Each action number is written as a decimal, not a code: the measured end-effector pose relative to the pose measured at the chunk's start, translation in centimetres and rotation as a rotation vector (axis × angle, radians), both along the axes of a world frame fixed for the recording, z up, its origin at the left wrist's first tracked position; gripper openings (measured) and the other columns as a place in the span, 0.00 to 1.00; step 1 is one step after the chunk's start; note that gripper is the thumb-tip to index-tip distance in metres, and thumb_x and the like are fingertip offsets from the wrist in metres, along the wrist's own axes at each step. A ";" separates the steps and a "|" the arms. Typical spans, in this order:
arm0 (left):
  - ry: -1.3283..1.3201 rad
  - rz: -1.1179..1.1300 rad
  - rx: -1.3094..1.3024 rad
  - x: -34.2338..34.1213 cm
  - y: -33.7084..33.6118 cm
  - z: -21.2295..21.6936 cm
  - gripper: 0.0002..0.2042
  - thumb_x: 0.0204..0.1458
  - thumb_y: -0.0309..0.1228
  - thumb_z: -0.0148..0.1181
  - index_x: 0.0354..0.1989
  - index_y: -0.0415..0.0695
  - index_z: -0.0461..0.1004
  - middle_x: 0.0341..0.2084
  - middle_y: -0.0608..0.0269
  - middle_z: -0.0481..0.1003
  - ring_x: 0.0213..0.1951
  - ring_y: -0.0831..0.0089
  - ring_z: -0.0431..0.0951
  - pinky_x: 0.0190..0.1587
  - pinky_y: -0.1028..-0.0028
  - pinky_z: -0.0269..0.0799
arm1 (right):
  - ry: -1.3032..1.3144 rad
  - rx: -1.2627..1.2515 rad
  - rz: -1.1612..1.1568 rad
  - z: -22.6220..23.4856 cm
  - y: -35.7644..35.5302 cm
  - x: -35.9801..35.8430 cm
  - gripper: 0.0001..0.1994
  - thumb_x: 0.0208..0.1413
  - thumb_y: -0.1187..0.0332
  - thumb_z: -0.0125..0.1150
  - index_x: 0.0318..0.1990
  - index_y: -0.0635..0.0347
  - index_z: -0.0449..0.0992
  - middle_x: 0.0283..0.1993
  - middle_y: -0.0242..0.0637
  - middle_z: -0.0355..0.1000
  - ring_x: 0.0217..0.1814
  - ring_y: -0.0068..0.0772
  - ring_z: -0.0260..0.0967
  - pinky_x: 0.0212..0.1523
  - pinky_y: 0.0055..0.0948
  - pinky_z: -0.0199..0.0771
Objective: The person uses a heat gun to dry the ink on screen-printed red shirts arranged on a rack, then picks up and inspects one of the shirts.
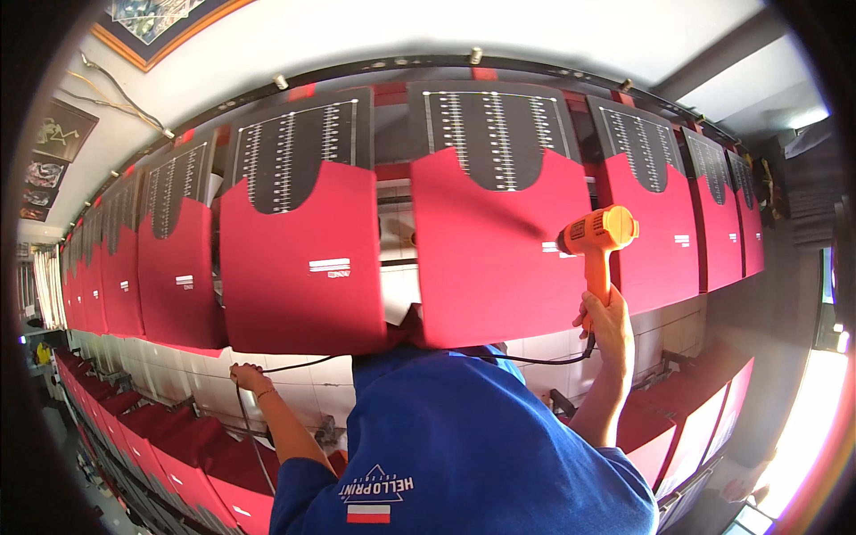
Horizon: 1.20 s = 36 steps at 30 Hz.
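My right hand is wrapped around the handle of an orange heat gun, held upright. The gun's dark nozzle points left, close to the small white print on a red shirt stretched over a dark printing board. Whether the nozzle touches the cloth, I cannot tell. From the handle's base a black power cord runs left, passing behind my blue shirt. My left hand is closed around that cord, low on the left. Another red shirt with a white print hangs on the board between my hands.
Several more boards with red shirts curve away on both sides along a dark rail. Behind and below me stands a second row of red shirts. A pale tiled floor shows between the rows. Framed pictures hang at the left.
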<state>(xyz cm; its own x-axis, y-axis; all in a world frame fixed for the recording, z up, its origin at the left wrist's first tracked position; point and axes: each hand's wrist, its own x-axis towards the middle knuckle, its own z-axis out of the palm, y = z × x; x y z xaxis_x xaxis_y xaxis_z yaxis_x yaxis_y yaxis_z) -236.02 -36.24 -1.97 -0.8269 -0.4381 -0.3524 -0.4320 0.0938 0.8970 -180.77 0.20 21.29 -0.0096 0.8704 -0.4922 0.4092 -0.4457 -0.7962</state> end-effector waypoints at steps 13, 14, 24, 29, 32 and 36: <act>-0.011 -0.136 0.008 -24.2 -5.7 -2.1 0.37 0.64 0.54 0.36 0.59 0.23 0.61 0.57 0.39 0.67 0.52 0.46 0.73 0.54 0.57 0.74 | 0.168 -0.208 0.369 0.7 -12.5 -32.6 0.12 0.58 0.64 0.58 0.41 0.65 0.70 0.28 0.32 0.70 0.24 0.21 0.71 0.22 0.22 0.70; 0.010 -0.109 0.031 -24.3 -6.1 -2.2 0.36 0.64 0.54 0.36 0.59 0.24 0.61 0.57 0.39 0.67 0.52 0.47 0.73 0.54 0.57 0.74 | 0.146 -0.191 0.393 0.7 -13.1 -33.9 0.12 0.58 0.65 0.58 0.41 0.65 0.70 0.28 0.33 0.70 0.24 0.21 0.71 0.22 0.22 0.70; -0.035 -0.134 0.024 -23.5 -5.9 -0.5 0.35 0.64 0.53 0.38 0.62 0.28 0.58 0.60 0.39 0.64 0.54 0.47 0.71 0.55 0.58 0.73 | 0.062 -0.165 0.369 0.7 -15.4 -36.7 0.12 0.58 0.65 0.58 0.40 0.66 0.70 0.26 0.34 0.70 0.22 0.21 0.70 0.20 0.22 0.70; 0.015 -0.164 -0.073 -23.6 -6.0 -0.6 0.35 0.64 0.53 0.38 0.60 0.27 0.60 0.58 0.39 0.66 0.53 0.47 0.72 0.54 0.59 0.74 | 0.063 -0.131 0.389 0.7 -15.4 -36.3 0.11 0.58 0.65 0.58 0.40 0.66 0.70 0.23 0.33 0.70 0.22 0.21 0.70 0.21 0.22 0.69; 0.018 -0.130 -0.131 -23.9 -6.4 -1.5 0.37 0.64 0.54 0.36 0.58 0.23 0.63 0.57 0.34 0.66 0.53 0.44 0.72 0.56 0.58 0.69 | 0.055 -0.108 0.402 0.2 -15.5 -36.5 0.11 0.57 0.65 0.58 0.40 0.65 0.70 0.23 0.33 0.70 0.22 0.21 0.70 0.21 0.22 0.69; 0.072 -0.125 -0.068 -23.4 -5.8 -1.5 0.35 0.64 0.53 0.37 0.58 0.24 0.63 0.57 0.34 0.67 0.54 0.44 0.71 0.56 0.58 0.69 | 0.049 -0.131 0.394 0.3 -15.3 -36.5 0.12 0.57 0.65 0.58 0.40 0.66 0.69 0.24 0.33 0.70 0.23 0.21 0.71 0.21 0.22 0.69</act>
